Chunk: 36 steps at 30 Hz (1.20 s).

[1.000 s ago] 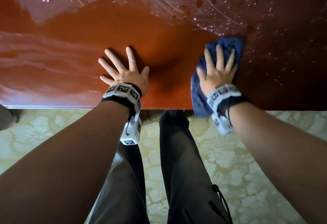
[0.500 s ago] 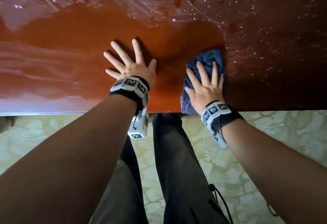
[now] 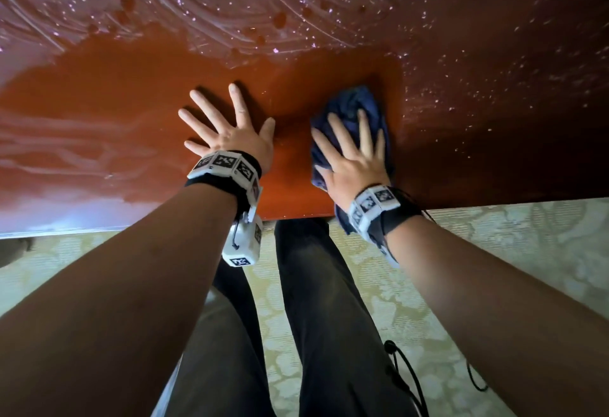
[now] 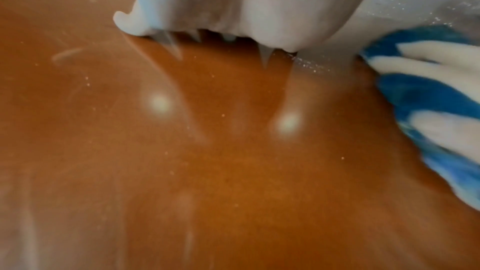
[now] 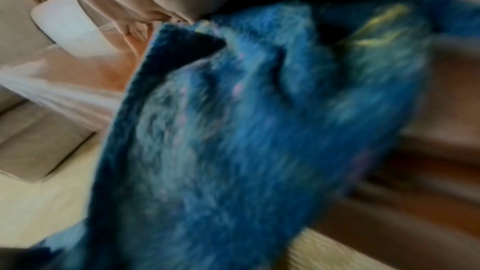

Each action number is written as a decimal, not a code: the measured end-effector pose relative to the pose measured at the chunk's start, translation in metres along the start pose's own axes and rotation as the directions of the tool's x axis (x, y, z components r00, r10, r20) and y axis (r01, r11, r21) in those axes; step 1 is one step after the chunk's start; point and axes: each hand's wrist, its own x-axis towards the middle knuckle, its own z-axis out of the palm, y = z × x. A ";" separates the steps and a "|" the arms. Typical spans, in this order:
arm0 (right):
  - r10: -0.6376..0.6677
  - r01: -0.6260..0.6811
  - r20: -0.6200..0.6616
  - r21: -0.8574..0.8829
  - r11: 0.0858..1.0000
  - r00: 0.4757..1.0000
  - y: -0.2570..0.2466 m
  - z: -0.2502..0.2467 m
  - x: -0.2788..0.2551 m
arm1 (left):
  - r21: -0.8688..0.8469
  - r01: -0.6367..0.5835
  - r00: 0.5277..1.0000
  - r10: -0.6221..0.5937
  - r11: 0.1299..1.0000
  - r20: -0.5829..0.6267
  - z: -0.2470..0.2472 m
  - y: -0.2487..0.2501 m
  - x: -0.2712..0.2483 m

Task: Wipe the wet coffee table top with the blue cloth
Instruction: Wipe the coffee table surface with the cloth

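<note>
The coffee table top (image 3: 131, 93) is glossy red-brown. Water drops and smear streaks (image 3: 296, 4) cover its far part, and the near middle looks smooth. My right hand (image 3: 354, 159) lies flat, fingers spread, pressing the bunched blue cloth (image 3: 351, 103) onto the table near its front edge. A corner of the cloth hangs over that edge. My left hand (image 3: 230, 133) rests flat on the bare table just left of it. The left wrist view shows the cloth (image 4: 420, 93) under my right hand's fingers (image 4: 441, 59). The blurred cloth (image 5: 233, 130) fills the right wrist view.
The table's front edge (image 3: 99, 228) runs across the head view. Below it is pale patterned carpet (image 3: 494, 252) and my legs in dark trousers (image 3: 316, 301). A black cord (image 3: 405, 373) dangles by the right leg.
My right hand has slid the cloth leftward along the front of the table, closing the gap to my left hand. The left hand has stayed flat on the table.
</note>
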 end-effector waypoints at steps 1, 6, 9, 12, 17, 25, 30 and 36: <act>0.012 -0.013 0.006 0.006 1.000 1.000 0.014 -0.001 -0.008 | 0.001 0.008 1.000 -0.008 1.000 -0.001 0.000 0.000 0.000; 0.220 -0.220 -0.017 -0.013 0.975 0.975 0.070 -0.017 0.010 | -0.035 0.049 0.999 -0.049 0.998 0.001 0.000 0.016 -0.002; 0.390 -0.390 0.024 0.056 0.919 0.921 0.057 -0.027 0.049 | -0.047 0.053 0.999 -0.054 0.997 -0.010 0.002 0.025 -0.004; 0.310 -0.307 -0.019 0.093 0.947 0.951 0.028 -0.025 0.060 | -0.039 0.054 0.998 -0.056 0.998 -0.028 0.004 0.027 -0.006; 0.064 -0.061 -0.079 0.033 0.998 0.995 0.009 -0.005 0.015 | -0.033 0.063 0.998 -0.064 0.997 -0.028 0.004 0.026 -0.004; 0.137 -0.134 -0.070 0.046 0.990 0.988 0.026 -0.013 -0.002 | -0.035 0.055 0.998 -0.056 0.998 -0.027 0.003 0.025 -0.005; 0.301 -0.299 -0.011 0.106 0.949 0.953 0.020 -0.012 0.010 | -0.047 -0.030 1.000 0.031 0.998 0.004 -0.003 0.009 -0.006; 0.436 -0.435 0.016 0.108 0.894 0.900 0.003 -0.006 0.016 | 0.011 -0.140 0.989 0.139 0.990 0.050 -0.014 -0.039 0.004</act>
